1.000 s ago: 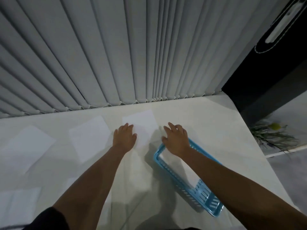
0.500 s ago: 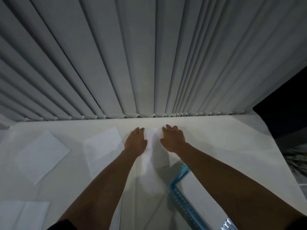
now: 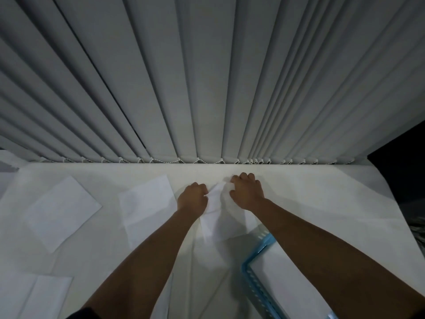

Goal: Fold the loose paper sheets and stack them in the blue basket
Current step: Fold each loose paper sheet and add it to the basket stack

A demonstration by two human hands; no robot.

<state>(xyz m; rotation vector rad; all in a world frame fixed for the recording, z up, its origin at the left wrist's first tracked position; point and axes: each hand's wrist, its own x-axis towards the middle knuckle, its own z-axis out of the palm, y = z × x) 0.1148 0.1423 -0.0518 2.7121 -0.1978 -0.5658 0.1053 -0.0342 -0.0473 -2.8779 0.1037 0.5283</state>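
A white paper sheet (image 3: 218, 217) lies on the white table near the far edge, its far end lifted. My left hand (image 3: 192, 200) grips the sheet's left far corner with curled fingers. My right hand (image 3: 247, 192) grips its right far corner. The blue basket (image 3: 255, 284) sits at the lower right, partly under my right forearm, with white paper (image 3: 287, 286) lying flat inside it. Two more loose sheets lie to the left: one (image 3: 147, 203) beside my left hand, another (image 3: 62, 210) farther left.
Grey vertical blinds (image 3: 207, 88) hang along the table's far edge. A creased sheet (image 3: 34, 295) lies at the lower left corner. The table's right edge (image 3: 391, 215) drops off to a dark area.
Both hands have closed from flat-fingered onto the sheet's far corners and lifted that end. The view has tilted up and right, so less of the basket shows.
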